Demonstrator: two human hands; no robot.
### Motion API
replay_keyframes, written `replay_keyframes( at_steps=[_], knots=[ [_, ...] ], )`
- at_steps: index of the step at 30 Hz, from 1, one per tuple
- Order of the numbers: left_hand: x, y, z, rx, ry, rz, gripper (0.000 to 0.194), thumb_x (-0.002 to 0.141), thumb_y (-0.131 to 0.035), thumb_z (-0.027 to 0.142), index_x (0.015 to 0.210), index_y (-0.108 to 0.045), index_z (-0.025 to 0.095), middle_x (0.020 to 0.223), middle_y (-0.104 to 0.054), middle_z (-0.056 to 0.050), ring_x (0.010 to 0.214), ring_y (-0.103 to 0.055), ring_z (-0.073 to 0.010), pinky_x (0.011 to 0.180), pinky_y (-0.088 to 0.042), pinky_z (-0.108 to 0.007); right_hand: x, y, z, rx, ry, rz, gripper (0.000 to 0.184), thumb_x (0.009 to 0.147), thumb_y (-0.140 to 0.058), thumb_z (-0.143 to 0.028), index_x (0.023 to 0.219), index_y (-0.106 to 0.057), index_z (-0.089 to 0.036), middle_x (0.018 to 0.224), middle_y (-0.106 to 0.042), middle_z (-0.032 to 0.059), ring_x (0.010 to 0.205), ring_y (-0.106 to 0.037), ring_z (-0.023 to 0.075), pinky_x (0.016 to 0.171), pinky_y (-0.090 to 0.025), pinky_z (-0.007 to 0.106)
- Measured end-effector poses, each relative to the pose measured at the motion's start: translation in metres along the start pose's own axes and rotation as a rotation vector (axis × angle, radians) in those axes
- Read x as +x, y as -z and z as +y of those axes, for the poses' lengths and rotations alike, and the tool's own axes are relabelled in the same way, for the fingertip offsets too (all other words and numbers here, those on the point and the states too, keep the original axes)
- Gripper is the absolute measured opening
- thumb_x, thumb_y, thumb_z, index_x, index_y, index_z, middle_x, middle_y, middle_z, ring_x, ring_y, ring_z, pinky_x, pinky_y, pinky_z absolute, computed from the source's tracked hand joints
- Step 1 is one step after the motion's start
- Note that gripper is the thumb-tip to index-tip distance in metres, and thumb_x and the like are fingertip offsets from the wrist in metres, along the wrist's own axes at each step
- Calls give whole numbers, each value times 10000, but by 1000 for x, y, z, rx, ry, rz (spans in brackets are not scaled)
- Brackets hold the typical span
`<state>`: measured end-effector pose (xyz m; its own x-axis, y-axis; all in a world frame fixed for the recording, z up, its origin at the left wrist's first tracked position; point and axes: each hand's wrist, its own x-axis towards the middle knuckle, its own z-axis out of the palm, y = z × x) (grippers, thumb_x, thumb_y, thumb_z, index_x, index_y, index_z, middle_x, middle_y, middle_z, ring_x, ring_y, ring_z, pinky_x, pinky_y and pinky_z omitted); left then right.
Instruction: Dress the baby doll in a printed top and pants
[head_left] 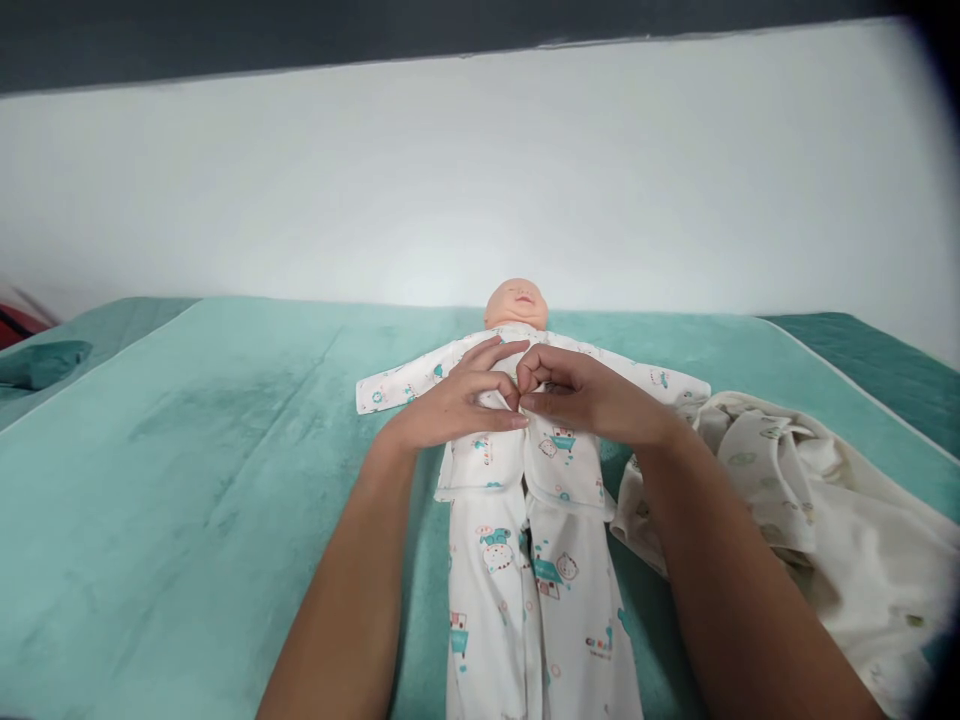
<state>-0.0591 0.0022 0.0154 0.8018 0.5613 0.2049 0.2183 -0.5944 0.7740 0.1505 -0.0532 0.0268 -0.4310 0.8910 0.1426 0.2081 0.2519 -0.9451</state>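
Note:
A baby doll (516, 303) lies on its back, dressed in a white printed jacket (487, 462) and matching trousers (491, 600). The jacket's long sleeves stretch out to both sides. Over the chest, my left hand (471, 395) and my right hand (574, 390) meet at the jacket's front opening. The fingers of each are pinched on the front edges, and the fingertips touch or nearly touch. Whatever fastener may be between them is hidden. Below my hands the two front edges hang slightly apart.
A crumpled cream cloth with small prints (847, 520) lies to the right, partly behind my right forearm. The bed has a teal cover (225, 480). A white wall (337, 190) rises behind the doll's head. Something red (19, 325) shows at the far left.

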Motion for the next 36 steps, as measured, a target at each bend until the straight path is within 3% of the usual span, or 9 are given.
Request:
replay_keyframes(
  at_steps=[4, 10, 15, 20, 22, 27, 31, 34, 36],
  knots=[
    [0, 3, -2, -28, -2, -26, 111, 855, -689, 378, 844, -677, 268, 1616, -308, 72, 1555, -52, -268, 1247, -143, -527, -1, 4, 4, 34, 22, -27, 160, 909, -617, -362, 849, -532, -240, 708, -501, -38, 513, -320, 85, 463, -268, 248],
    [-1, 6, -4, -123, 35, -82, 165, 857, -681, 408, 848, -675, 243, 1633, -277, 52, 1557, -5, -262, 1230, -193, -508, -2, 7, 10, 68, 56, -41, 152, 935, -608, -339, 866, -531, -228, 672, -436, -57, 511, -306, 72, 460, -252, 228],
    [-2, 7, -7, -138, 21, -57, 174, 884, -646, 396, 816, -673, 238, 1601, -350, 41, 1556, -50, -250, 1239, -143, -502, -2, 9, 12, 99, 69, -12, 156, 923, -636, -334, 873, -538, -224, 690, -434, -61, 512, -311, 63, 463, -254, 222],
    [-1, 3, -3, -172, 36, -16, 189, 871, -658, 380, 765, -626, 227, 1580, -390, 23, 1552, -90, -248, 1222, -184, -483, -1, 7, 11, 122, 60, 13, 158, 920, -637, -367, 903, -580, -221, 673, -434, -64, 508, -298, 64, 462, -237, 226],
    [0, 0, -1, -220, 60, 66, 230, 884, -636, 375, 734, -570, 214, 1566, -413, 9, 1523, -211, -263, 1191, -248, -487, 1, 3, 13, 115, 48, 108, 187, 915, -634, -395, 882, -594, -215, 634, -411, -70, 499, -281, 68, 462, -226, 231],
    [3, -7, -4, -299, 116, 395, 378, 868, -633, 333, 658, -348, 200, 1444, -542, -58, 1380, -456, -261, 1089, -382, -438, 14, -9, 21, 160, 126, 528, 178, 855, -680, -360, 805, -604, -207, 547, -355, -83, 488, -272, 74, 476, -225, 229],
    [6, -10, -8, -223, 136, 411, 248, 820, -686, 305, 760, -467, 207, 1453, -518, -54, 1379, -453, -238, 1105, -367, -400, 21, -11, 27, 239, 200, 727, 160, 835, -681, -329, 774, -590, -212, 525, -357, -82, 481, -284, 76, 480, -226, 223],
    [8, -13, -8, -123, 125, 433, 178, 813, -688, 300, 878, -539, 228, 1431, -524, -38, 1361, -461, -213, 1115, -349, -382, 21, -9, 30, 281, 238, 798, 160, 838, -675, -320, 763, -582, -215, 507, -354, -83, 474, -287, 77, 480, -236, 222],
    [9, -15, -6, -65, 127, 461, 142, 834, -653, 302, 831, -538, 220, 1375, -564, -38, 1319, -493, -206, 1095, -360, -368, 20, -7, 32, 289, 233, 811, 155, 839, -670, -321, 762, -587, -215, 497, -363, -82, 471, -303, 79, 482, -262, 220]
  ],
)
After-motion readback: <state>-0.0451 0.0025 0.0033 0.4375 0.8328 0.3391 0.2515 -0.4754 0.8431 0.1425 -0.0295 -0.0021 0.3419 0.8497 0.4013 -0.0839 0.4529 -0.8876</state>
